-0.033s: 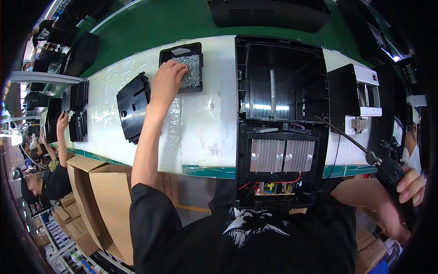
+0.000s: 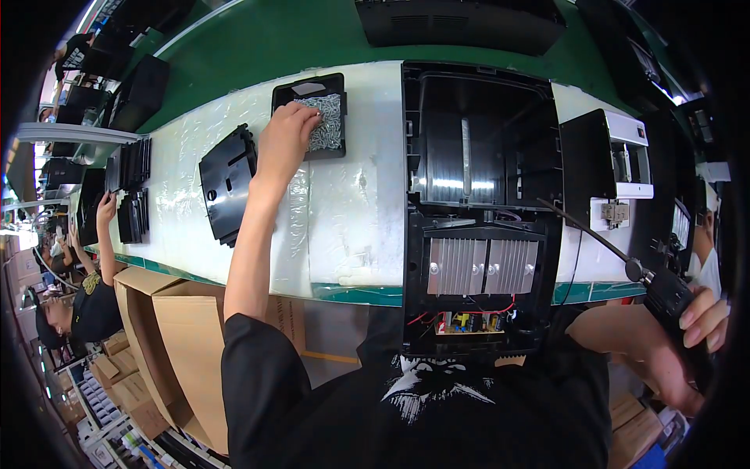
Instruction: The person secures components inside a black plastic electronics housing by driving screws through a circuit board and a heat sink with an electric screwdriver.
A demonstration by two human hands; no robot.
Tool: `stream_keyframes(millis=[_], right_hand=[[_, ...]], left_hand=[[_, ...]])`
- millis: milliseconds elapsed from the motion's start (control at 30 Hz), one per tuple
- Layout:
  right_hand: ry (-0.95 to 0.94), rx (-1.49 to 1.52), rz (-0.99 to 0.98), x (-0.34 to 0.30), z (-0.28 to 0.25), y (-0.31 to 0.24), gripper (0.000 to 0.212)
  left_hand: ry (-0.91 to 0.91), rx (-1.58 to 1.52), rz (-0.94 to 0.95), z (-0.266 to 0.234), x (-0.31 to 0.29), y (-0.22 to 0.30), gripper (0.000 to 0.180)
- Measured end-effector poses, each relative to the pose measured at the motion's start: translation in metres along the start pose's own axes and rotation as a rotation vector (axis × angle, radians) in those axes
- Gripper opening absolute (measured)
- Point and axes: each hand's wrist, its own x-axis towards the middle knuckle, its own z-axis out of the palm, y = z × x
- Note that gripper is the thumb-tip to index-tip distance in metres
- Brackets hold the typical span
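My left hand [image 2: 286,139] reaches over a black tray [image 2: 344,144] of small silver screws [image 2: 331,125]. Thumb and fingers are pinched together at the pile's edge; a tiny bright screw [image 2: 319,114] shows at the fingertips. At the right, my right hand [image 2: 705,320] is wrapped round a black electric screwdriver [image 2: 669,295]. Its long dark shaft slants up and left, and the tip ends over the right edge of a large black housing [image 2: 416,258]. That housing lies before me, with ribbed metal heat sinks [image 2: 457,267] and a circuit board [image 2: 471,322] with red wires in its near part.
A black plastic panel [image 2: 226,186] lies left of my forearm on the white bench cover [image 2: 355,227]. Right of the housing stands a black and white unit [image 2: 630,190]. Open cardboard boxes [image 2: 190,344] are below the bench at left. A co-worker [image 2: 95,301] handles black parts farther left.
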Motion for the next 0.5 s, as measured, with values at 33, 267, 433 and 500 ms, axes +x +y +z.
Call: stream_keyframes(millis=[33, 267, 433, 500], right_hand=[[0.007, 0.041, 0.012, 0.001, 0.000, 0.000, 0.047], [-0.047, 0.164, 0.084, 0.003, 0.000, -0.005, 0.045], [-0.075, 0.175, 0.214, -0.003, -0.003, -0.010, 0.045], [-0.094, 0.260, 0.161, -0.002, 0.000, -0.011, 0.044]], left_hand=[[0.002, 0.000, 0.002, 0.000, 0.001, -0.001, 0.017], [-0.201, -0.189, -0.321, -0.015, 0.010, 0.017, 0.017], [-0.190, -0.259, -0.466, -0.026, 0.002, 0.036, 0.020], [-0.094, -0.636, -0.429, -0.034, -0.005, 0.075, 0.019]])
